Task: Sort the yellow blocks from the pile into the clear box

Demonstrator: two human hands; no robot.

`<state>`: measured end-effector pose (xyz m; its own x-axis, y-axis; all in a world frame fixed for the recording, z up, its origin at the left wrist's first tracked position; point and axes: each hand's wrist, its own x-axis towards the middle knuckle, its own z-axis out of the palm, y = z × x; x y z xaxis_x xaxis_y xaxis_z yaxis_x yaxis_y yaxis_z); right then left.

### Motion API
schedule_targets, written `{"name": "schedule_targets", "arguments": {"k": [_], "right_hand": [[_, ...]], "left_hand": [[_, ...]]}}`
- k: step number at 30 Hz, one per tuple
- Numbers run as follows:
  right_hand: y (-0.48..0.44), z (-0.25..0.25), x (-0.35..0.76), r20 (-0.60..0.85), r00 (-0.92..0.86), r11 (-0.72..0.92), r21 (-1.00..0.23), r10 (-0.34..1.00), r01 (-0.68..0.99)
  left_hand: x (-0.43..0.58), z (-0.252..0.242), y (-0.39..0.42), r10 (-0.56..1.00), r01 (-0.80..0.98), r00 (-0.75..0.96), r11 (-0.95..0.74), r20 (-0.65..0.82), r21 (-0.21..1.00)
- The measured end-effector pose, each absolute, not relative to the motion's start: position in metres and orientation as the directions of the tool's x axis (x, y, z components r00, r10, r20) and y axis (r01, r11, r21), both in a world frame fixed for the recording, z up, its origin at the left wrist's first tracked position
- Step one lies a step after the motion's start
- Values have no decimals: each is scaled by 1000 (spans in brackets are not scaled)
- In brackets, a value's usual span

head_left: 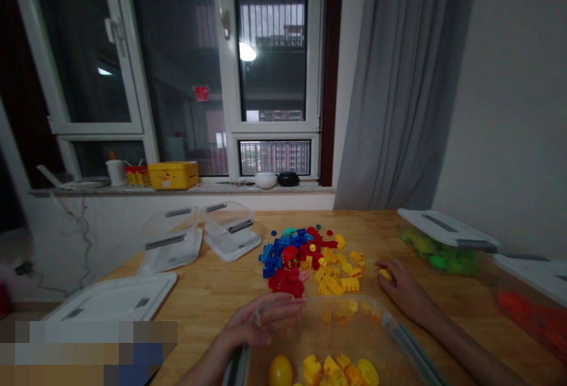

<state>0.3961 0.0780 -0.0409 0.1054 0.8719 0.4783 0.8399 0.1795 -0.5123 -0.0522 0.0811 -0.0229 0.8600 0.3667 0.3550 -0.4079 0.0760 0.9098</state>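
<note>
My left hand point(270, 318) is closed over the far left corner of a clear plastic box point(328, 330) tilted in front of me. Inside it lie several yellow blocks point(334, 371) and a yellow egg-like piece point(280, 370). To the right of the pile, my right hand point(401, 288) pinches a small yellow block point(385, 274) just above the table. Beyond the box, a loose pile holds yellow bricks point(339, 277), red bricks point(283, 283) and blue bricks point(277, 256).
Two empty clear boxes point(177, 238) stand at the back left, near a white lid point(119, 297). On the right are a lidded box of green pieces point(443, 250) and one of orange-red pieces point(531, 315). A window sill point(221, 188) runs behind the wooden table point(212, 291).
</note>
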Motion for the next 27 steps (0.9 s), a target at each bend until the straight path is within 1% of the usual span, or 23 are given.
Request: {"name": "schedule_targets", "arguments": {"k": [3,5,7,9,12,15,17,20,23,27], "right_hand": [[67,-18,385,406,215,112,-646,888,755],[59,-2,377,314,296,43,-748,902,663],[52,13,368,223,337,-7,-826,915,564],[45,23,359,188,340,6,-882,921,472],[33,29,341,189,274,104,-950,943,295],[18,28,320,166,140,157,-985,976,75],[9,27,308,144,34,144,-990,989,1],[1,26,297,148,-91,146,-989,985,-31],[1,26,297,201,-118,196,-979,972,-57],[3,25,301,209,-173,205,-978,963,-41]], "left_hand": [[-51,-20,77,370,-438,847,81,381,896],[-51,-18,76,365,-446,846,86,389,891],[-51,-18,76,362,-442,849,87,385,893],[-52,-19,76,373,-430,850,86,371,899],[-53,-20,76,388,-409,854,88,347,908],[-53,-21,77,383,-410,855,83,351,908],[-53,-22,79,372,-421,853,77,366,904],[-54,-27,85,358,-413,863,96,356,906],[-55,-31,89,363,-399,869,115,336,910],[-56,-30,89,355,-408,868,106,348,907]]}}
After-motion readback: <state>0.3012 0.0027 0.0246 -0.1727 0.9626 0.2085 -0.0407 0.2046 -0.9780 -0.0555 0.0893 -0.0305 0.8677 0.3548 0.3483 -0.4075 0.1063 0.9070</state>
